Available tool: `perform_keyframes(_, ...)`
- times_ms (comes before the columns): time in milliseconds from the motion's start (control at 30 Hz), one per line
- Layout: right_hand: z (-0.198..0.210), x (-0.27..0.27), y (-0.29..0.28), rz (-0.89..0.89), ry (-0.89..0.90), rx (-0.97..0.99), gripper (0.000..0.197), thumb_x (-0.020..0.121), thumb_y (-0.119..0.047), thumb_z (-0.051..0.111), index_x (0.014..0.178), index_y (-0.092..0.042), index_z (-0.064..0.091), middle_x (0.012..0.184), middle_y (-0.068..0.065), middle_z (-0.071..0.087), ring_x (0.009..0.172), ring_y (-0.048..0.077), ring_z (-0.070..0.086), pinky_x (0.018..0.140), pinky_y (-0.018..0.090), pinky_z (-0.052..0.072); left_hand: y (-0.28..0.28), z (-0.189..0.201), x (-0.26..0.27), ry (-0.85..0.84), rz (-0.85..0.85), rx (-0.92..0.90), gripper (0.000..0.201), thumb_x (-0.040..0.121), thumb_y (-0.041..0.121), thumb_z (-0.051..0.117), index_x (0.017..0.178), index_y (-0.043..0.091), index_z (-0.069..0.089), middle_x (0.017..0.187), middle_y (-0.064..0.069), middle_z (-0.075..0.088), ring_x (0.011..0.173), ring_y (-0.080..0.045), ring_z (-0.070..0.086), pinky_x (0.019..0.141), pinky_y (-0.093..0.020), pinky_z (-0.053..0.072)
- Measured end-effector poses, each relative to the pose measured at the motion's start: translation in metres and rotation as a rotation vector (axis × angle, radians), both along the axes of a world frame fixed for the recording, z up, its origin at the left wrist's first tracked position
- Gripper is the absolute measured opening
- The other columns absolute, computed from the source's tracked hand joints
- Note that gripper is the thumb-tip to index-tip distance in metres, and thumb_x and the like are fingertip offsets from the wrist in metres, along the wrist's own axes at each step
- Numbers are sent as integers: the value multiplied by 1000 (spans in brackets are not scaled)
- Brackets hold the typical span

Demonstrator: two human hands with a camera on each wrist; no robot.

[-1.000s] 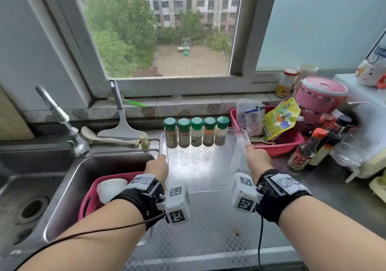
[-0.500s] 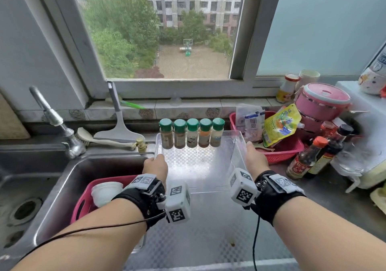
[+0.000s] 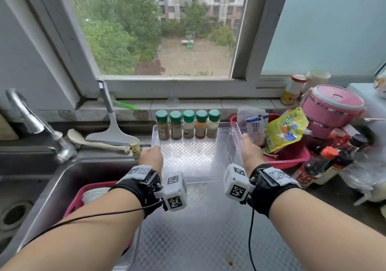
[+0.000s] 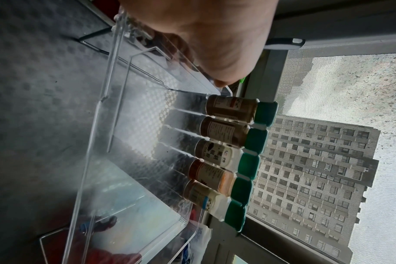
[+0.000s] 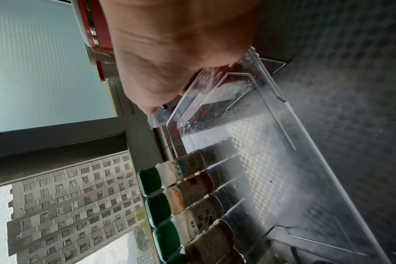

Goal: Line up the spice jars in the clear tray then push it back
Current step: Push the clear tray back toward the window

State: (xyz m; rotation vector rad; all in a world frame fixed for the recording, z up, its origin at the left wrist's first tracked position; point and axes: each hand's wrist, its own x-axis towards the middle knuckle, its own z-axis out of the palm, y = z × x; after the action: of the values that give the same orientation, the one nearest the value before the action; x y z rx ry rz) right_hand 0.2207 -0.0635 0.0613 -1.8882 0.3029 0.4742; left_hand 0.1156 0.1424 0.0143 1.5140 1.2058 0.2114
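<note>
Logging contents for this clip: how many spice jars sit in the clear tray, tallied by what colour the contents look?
Brown jars: 2
Pale jars: 2
Orange jar: 1
Total: 5, all green-capped, in a row along the back wall of the clear tray.

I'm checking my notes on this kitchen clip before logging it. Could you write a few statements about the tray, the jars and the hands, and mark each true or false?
1. Five green-capped spice jars stand in a row at the far end of the clear tray. True.
2. One jar lies tipped on its side. False: all five stand upright.
3. The left hand and right hand are at opposite side walls of the tray. True.
4. The tray sits inside the sink. False: it sits on the patterned counter beside the sink.
5. The red basket is to the tray's left. False: it is to its right.
</note>
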Motion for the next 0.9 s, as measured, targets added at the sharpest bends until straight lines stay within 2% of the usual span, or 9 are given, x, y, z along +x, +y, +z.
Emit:
perform_keyframes(167,-4,21,7,11,-23,3,66,97,-46,32,135,7,44,143,21,45,130,34,43,98,35,33,12,-2,18,-7,6,-1,47,96,20,39,134,-6,49,139,-26,50,129,-40,49,81,-33,38)
perform_keyframes(266,-6,32,11,-3,-66,-29,62,99,-41,29,135,7,44,143,23,44,130,34,42,101,34,32,16,1,26,-14,16,6,46,96,19,40,135,-6,48,141,-26,49,130,-39,48,97,-41,44)
perform_keyframes(400,-8,39,16,-9,-80,-27,62,100,-41,28,134,8,45,141,24,46,129,35,43,103,37,31,22,1,34,-17,14,13,47,97,20,40,135,-5,48,141,-26,49,130,-39,48,90,-35,43)
perform_keyframes(466,-8,43,17,-10,-71,-9,61,100,-41,28,133,7,45,139,22,47,127,34,44,102,36,32,24,1,36,-11,20,10,46,97,21,40,135,-3,49,141,-25,49,130,-38,48,98,-38,44)
perform_keyframes(533,-9,45,18,-10,-73,-7,62,100,-42,28,132,7,46,138,22,49,125,33,45,101,35,33,25,-1,38,-15,28,-1,46,96,21,41,135,-2,49,140,-24,50,129,-38,49,101,-40,44)
perform_keyframes(700,-11,49,17,-4,-86,-1,62,100,-42,29,130,8,49,137,21,50,125,34,46,104,37,32,25,0,41,0,21,10,45,96,21,42,134,-1,50,140,-24,51,128,-38,50,100,-40,44)
perform_keyframes(766,-10,47,18,8,-97,-9,61,100,-41,28,130,8,49,137,22,50,125,34,46,104,38,32,26,0,41,43,4,41,46,95,22,40,134,0,50,139,-24,51,126,-38,51,93,-37,43)
perform_keyframes(833,-10,47,16,6,-118,-14,59,100,-40,26,127,7,51,135,22,51,123,34,47,101,37,33,26,2,40,90,8,82,50,94,25,39,140,6,44,139,-19,50,122,-36,50,88,-35,37)
perform_keyframes(899,-7,44,14,11,-125,-19,57,101,-38,23,125,6,52,134,23,51,122,33,48,97,35,33,24,8,37,86,10,53,56,93,27,40,147,12,34,142,-16,46,122,-34,49,88,-35,35)
